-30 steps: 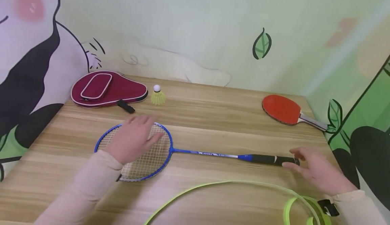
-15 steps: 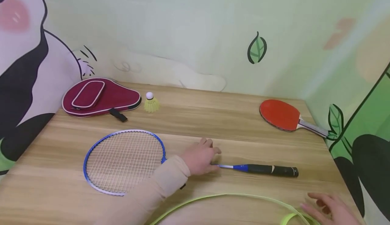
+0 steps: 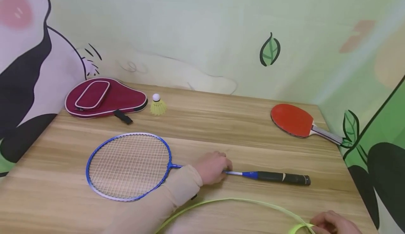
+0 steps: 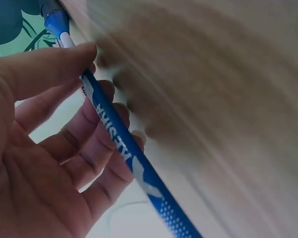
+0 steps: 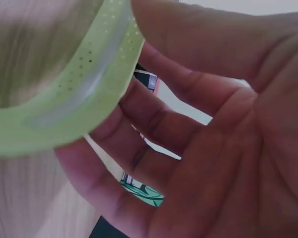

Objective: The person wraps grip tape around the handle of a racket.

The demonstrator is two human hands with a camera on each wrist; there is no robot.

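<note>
A blue badminton racket (image 3: 129,167) lies across the table, its black handle pointing right. My left hand (image 3: 212,167) pinches the racket's shaft. In the left wrist view the thumb lies over the blue shaft (image 4: 120,136), with curled fingers behind it. A long yellow-green grip tape (image 3: 240,199) arches along the near side of the table. Its curled right end is at my right hand (image 3: 335,222), low in the head view. The right wrist view has the perforated, ridged tape (image 5: 74,106) pinched between thumb and fingers.
A maroon paddle case (image 3: 126,98) and a yellow shuttlecock (image 3: 158,106) are at the back left. A red table tennis paddle (image 3: 292,119) lies at the back right, its handle toward the side wall. Painted walls (image 3: 190,33) bound the table behind and on the sides.
My left hand has moved right from over the racket's strings to its shaft and taken hold. My right hand has left the racket handle, come nearer and grasped the grip tape.
</note>
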